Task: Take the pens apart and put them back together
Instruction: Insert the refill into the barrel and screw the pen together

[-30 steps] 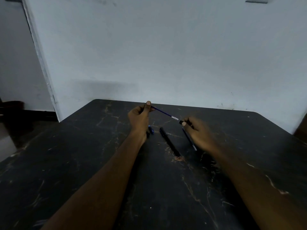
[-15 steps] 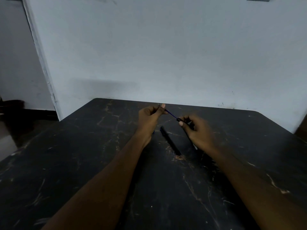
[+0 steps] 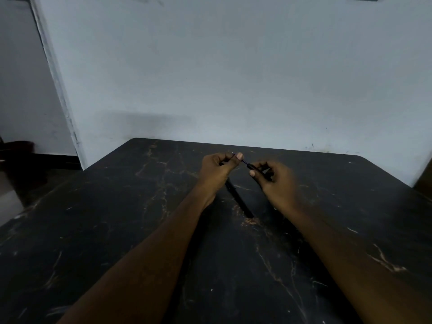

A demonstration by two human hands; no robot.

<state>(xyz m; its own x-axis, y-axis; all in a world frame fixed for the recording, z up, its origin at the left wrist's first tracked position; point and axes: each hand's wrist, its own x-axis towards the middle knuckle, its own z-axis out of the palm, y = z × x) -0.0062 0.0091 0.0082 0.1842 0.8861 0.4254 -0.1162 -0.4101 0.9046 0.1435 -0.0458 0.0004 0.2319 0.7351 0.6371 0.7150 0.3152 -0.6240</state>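
My left hand (image 3: 216,170) pinches a thin blue ink refill (image 3: 244,161) between thumb and fingers. Only a short stretch of the refill shows between the two hands. Its other end sits in the mouth of a dark pen barrel (image 3: 258,169), which my right hand (image 3: 277,183) grips just to the right. Both hands hover a little above the black table (image 3: 117,230), near its far edge. A second black pen (image 3: 238,197) lies flat on the table below and between the hands, pointing towards me.
The scratched black table ends at a pale wall (image 3: 233,78) close behind the hands. A wall corner and a dark doorway area (image 3: 21,155) lie at the left. A brown object (image 3: 424,176) shows at the right edge.
My left hand has moved right towards my right hand, and the refill has slid into the barrel so less of it shows. The blue piece on the table is now hidden by my left hand.
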